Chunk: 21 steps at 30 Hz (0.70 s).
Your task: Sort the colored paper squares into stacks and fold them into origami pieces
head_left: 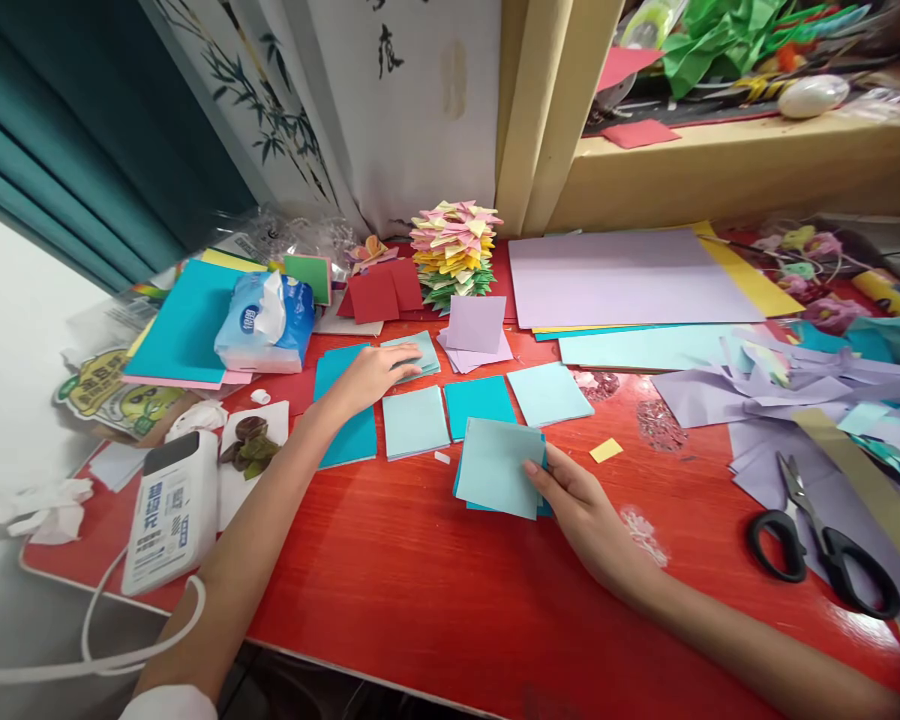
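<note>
My right hand (pixel 570 487) pinches a few square paper sheets (pixel 499 465), pale blue on top with darker blue edges showing beneath. They are held above the front of the red table. Farther back, my left hand (pixel 371 377) reaches over a small pile of pale blue squares (pixel 422 352), fingers stretched out and touching its top. Between the hands lie a pale blue pile (pixel 415 422), a deeper blue pile (pixel 480 403) and another pale blue pile (pixel 550 393). Larger deep blue paper (pixel 349 440) lies partly under my left wrist.
Scissors (pixel 817 540) and purple paper offcuts (pixel 772 390) lie at the right. A folded-paper stack model (pixel 456 250) stands at the back, beside lilac squares (pixel 476 325). At the left are a tissue pack (pixel 265 325) and a white device (pixel 172 520) with a cable.
</note>
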### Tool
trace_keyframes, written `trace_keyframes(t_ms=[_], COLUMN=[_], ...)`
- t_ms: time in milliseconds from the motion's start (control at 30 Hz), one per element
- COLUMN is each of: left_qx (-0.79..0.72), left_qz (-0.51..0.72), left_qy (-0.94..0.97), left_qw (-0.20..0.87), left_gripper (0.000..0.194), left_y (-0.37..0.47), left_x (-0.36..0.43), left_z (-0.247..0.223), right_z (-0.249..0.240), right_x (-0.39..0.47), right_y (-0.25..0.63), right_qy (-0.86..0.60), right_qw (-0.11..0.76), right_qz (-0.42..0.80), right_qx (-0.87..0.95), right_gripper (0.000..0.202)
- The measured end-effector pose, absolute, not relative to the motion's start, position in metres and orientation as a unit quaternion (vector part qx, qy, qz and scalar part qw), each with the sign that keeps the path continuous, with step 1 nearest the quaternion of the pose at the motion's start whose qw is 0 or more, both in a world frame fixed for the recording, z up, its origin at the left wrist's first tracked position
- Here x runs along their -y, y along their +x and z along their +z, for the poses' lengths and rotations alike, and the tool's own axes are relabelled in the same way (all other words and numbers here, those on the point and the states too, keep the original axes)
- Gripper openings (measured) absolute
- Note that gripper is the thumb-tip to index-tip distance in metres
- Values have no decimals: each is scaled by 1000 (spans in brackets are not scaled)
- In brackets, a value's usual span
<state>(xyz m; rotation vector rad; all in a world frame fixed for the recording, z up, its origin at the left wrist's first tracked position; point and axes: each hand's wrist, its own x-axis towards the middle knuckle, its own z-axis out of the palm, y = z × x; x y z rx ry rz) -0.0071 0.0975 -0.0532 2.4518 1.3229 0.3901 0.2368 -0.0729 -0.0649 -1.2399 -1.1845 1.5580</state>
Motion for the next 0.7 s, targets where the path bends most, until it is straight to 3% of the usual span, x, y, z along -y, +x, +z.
trace_keyframes(t_ms=[167, 367, 567, 700], left_qx=[-473, -499, -534, -540], left_qz=[139, 153, 194, 198], left_qy=[861, 850, 822, 817], left_qw=[128, 66, 50, 46], left_gripper=[35, 24, 17, 17], left_y=[-5, 3, 3, 4], left_x=[-94, -92, -91, -91], left_z=[-53, -56, -55, -55], right_z=[-67, -65, -64, -66], right_x=[73, 73, 74, 75], right_y=[237, 237, 236, 237], right_qy=[-493, -492, -525, -546], right_qw=[398, 401, 426, 420], right_qz=[615, 603, 573, 522], right_qx=[469, 484, 462, 502], right_gripper=[26, 31, 55, 57])
